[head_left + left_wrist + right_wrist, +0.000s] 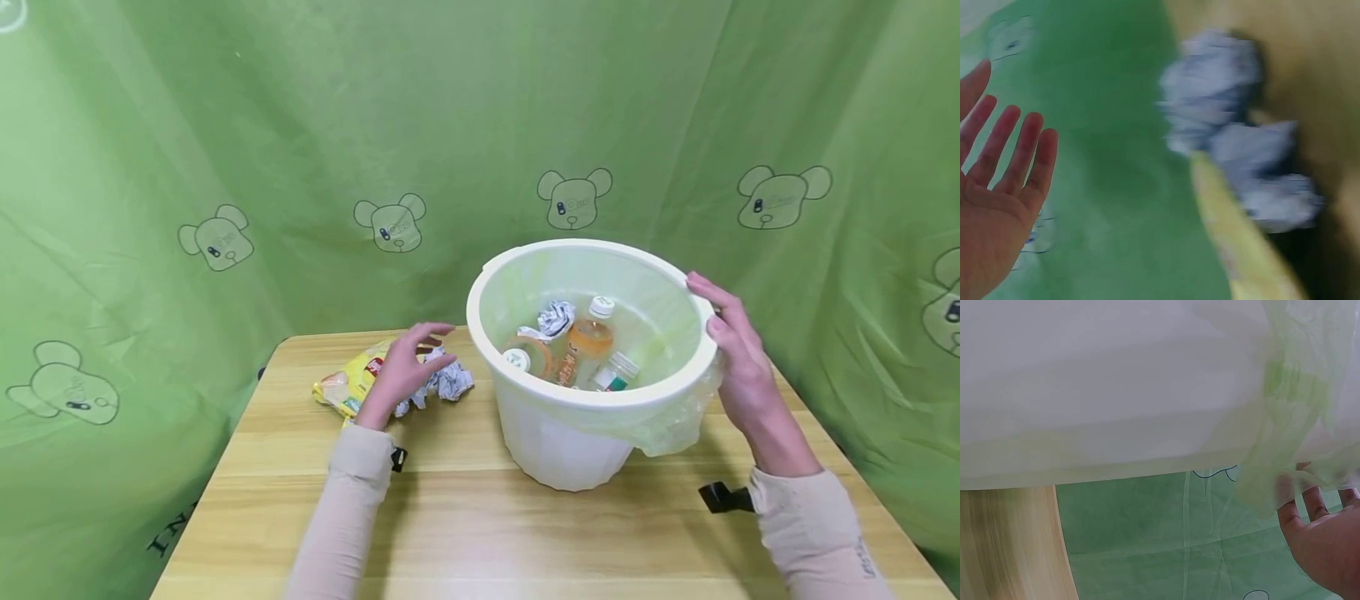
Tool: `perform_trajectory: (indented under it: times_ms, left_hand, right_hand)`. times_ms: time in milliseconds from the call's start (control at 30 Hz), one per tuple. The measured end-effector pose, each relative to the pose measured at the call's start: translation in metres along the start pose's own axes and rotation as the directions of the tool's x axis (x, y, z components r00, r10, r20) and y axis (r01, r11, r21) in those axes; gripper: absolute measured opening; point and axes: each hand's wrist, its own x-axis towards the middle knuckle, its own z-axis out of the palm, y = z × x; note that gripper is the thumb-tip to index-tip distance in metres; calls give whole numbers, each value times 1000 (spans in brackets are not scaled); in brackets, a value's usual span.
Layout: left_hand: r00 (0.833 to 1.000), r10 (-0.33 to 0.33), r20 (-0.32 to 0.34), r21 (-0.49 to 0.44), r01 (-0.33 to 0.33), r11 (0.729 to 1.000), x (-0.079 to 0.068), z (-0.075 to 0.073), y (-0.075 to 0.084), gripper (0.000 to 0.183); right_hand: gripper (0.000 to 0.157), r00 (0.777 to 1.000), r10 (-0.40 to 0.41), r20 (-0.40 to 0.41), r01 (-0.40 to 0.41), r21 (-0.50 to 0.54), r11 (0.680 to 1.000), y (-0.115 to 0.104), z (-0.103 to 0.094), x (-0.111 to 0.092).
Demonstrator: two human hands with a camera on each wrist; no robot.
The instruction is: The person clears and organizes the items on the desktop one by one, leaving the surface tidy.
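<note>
A white trash bin (566, 442) stands on the table, lined with a thin pale-green bag (675, 429) folded over its rim. Inside it lie an orange-labelled plastic bottle (588, 337), another capped bottle (517, 360), a clear container with a green label (617, 373) and crumpled paper (557, 318). My right hand (738, 358) holds the bin's right rim; the right wrist view shows its fingertips behind the liner's overhang. My left hand (405, 367) hovers, fingers spread and holding nothing, by a yellow chip bag (356, 379) and crumpled paper balls (1213, 81).
The wooden table (465, 542) has its far edge close behind the chip bag. A green curtain (450, 125) with bear-head drawings hangs around the back and sides.
</note>
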Motion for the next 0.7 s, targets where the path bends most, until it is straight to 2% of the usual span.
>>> perform_trajectory:
  times_ms: [233, 433, 567, 700]
  left_hand:
    - [994, -58, 95, 130, 45, 990, -6, 22, -31, 50]
    - [991, -77, 107, 161, 59, 985, -7, 33, -47, 54]
    - [987, -114, 117, 186, 91, 978, -9, 39, -54, 60]
    - [985, -125, 116, 223, 96, 970, -8, 43, -60, 61]
  right_hand:
    - [49, 1000, 1, -5, -1, 0, 1000, 0, 2, 0]
    - [50, 1000, 0, -2, 0, -8, 1000, 0, 1, 0]
    - [50, 1000, -5, -3, 5, -9, 1000, 1, 0, 0]
    - [50, 1000, -6, -2, 6, -4, 1000, 1, 0, -1]
